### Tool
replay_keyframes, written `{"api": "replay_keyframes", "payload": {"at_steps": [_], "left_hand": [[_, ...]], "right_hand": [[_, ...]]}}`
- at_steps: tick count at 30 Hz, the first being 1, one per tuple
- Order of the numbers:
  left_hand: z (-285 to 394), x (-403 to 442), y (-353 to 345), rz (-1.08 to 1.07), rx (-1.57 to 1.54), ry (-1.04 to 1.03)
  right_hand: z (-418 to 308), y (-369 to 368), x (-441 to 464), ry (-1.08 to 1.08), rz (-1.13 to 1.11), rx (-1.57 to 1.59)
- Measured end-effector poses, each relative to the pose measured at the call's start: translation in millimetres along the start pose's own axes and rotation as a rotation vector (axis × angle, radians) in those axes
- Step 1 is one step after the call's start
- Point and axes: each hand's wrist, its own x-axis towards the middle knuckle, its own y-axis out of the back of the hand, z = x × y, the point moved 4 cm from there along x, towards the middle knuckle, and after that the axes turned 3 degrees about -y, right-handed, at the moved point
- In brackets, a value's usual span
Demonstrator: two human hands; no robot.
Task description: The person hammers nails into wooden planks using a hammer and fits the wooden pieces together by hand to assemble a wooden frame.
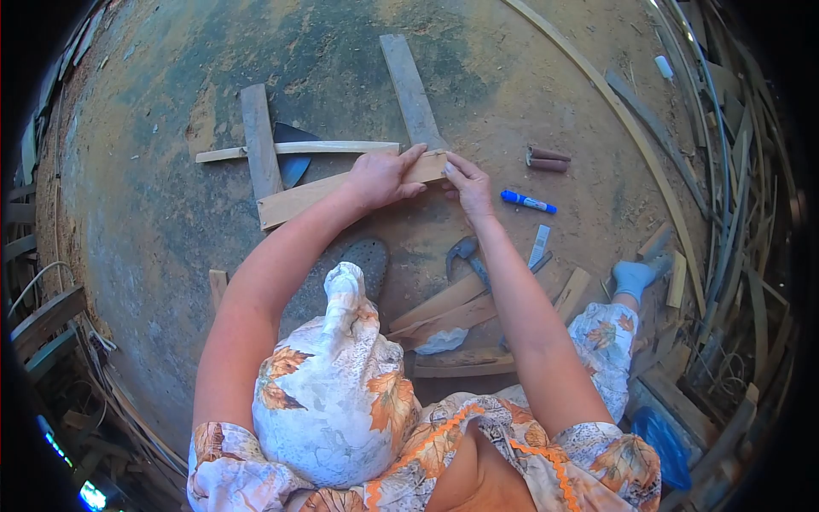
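A pale wooden board (311, 198) lies slantwise in front of me, its left end over a grey plank (257, 136) and its right end by another grey plank (408, 90). My left hand (384, 177) is closed over the board near its right end, thumb and fingers on opposite edges. At the very end of the board, my right hand (471, 186) pinches the corner between thumb and fingers; whether it also holds something small there is hidden. A thin wooden strip (341, 147) crosses the left grey plank, with a dark and blue flat piece (294, 158) beside it.
To the right lie brown rolls (548, 160) and a blue marker (529, 202). A hammer (463, 250) and a metal ruler (538, 246) rest near my right forearm, beside wood offcuts (444, 303). A long curved strip (627, 119) and piled wood (734, 188) line the right side.
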Motion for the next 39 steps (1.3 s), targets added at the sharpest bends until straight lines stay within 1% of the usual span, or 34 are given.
{"api": "replay_keyframes", "payload": {"at_steps": [4,6,7,9,10,12,14,16,17,19,20,22,23,25,26,28,29,31,32,34,35,37,38,39], "left_hand": [[2.1,0.9,-1.7,-0.053,0.014,0.029],[0.8,1.8,-1.1,-0.045,0.014,0.009],[-0.6,1.5,-1.2,-0.046,0.018,0.014],[-1.0,2.8,1.4,-0.052,0.014,-0.013],[-1.3,2.7,3.6,-0.048,0.017,-0.013],[1.6,1.8,2.9,-0.054,0.034,-0.005],[-0.1,3.4,2.1,-0.062,0.017,-0.001],[-0.5,2.3,0.9,-0.074,0.005,-0.002],[-0.5,2.4,0.6,-0.077,0.014,0.010],[1.7,3.3,1.2,-0.079,0.027,0.014],[2.5,2.6,2.3,-0.076,0.026,0.015],[2.3,2.8,3.0,-0.072,0.032,0.016],[2.1,3.0,2.7,-0.069,0.026,0.018],[2.4,2.2,3.1,-0.064,0.021,0.018],[2.4,1.7,3.1,-0.066,0.018,0.014],[-0.6,2.4,2.6,-0.060,0.012,0.016],[-1.9,2.5,1.1,-0.058,0.012,0.012],[-1.7,2.2,-1.0,-0.057,0.008,0.005],[-1.8,2.4,-0.5,-0.063,0.012,0.005],[1.2,2.8,3.4,-0.066,0.016,0.006],[3.0,2.6,5.2,-0.087,0.027,0.018],[5.8,3.0,9.1,-0.107,0.039,0.035],[7.2,3.5,10.4,-0.124,0.042,0.040],[7.3,3.4,11.1,-0.139,0.045,0.046]], "right_hand": [[-4.5,1.5,-3.8,0.026,-0.061,0.103],[-6.3,4.5,-4.0,-0.075,-0.042,-0.050],[3.7,7.8,-0.7,-0.075,-0.047,-0.047],[0.5,20.6,0.4,0.423,0.066,-0.248],[-9.1,27.2,-12.0,0.429,0.065,-0.248],[-19.8,49.1,-59.6,0.407,0.085,-0.597],[-7.9,68.1,-100.3,0.318,0.024,-0.866],[23.6,84.4,-135.0,0.440,0.054,-1.022],[35.5,88.5,-149.1,0.438,0.063,-1.024],[56.2,93.2,-166.0,0.367,0.099,-1.254],[63.7,95.7,-165.5,0.371,0.106,-1.251],[77.0,100.6,-159.8,0.224,0.051,-1.289],[80.3,102.6,-157.2,0.227,0.054,-1.284],[81.4,107.4,-152.0,0.103,0.078,-1.120],[79.7,108.4,-152.8,0.108,0.079,-1.122],[68.2,110.3,-157.1,0.178,0.118,-0.826],[63.2,111.7,-155.9,0.180,0.114,-0.831],[41.0,112.1,-153.4,0.028,0.048,-0.693],[26.6,110.3,-152.5,0.029,0.051,-0.695],[-4.4,96.4,-150.0,0.039,-0.083,-0.236],[-21.8,89.6,-148.3,0.042,-0.085,-0.240],[-63.7,72.3,-145.2,0.313,-0.063,-0.198],[-76.2,62.9,-138.6,0.314,-0.067,-0.196],[-92.5,53.7,-131.7,0.435,-0.055,-0.207]]}}
